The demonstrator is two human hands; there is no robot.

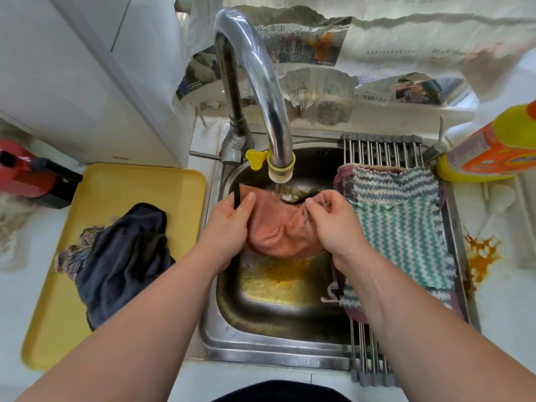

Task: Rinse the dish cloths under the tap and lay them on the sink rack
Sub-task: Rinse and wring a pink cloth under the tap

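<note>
Over the steel sink (232,338) I hold a wet pink cloth (275,227) stretched between both hands, right under the running chrome tap (280,169). My left hand (229,224) grips its left edge, where a black loop sticks up. My right hand (336,224) pinches its right edge. On the roll-up sink rack (383,149) at the right lie a green-and-white zigzag cloth (403,236) and a blue-and-white zigzag cloth (385,184), spread flat over a reddish one. A dark navy cloth (124,256) lies crumpled on the yellow tray (116,181) at the left.
A yellow and orange detergent bottle (487,149) stands at the right back. A red and black appliance (32,175) sits left of the tray. Newspaper (319,82) lines the wall behind the tap. Orange stains mark the counter (481,253) and yellowish water pools in the sink.
</note>
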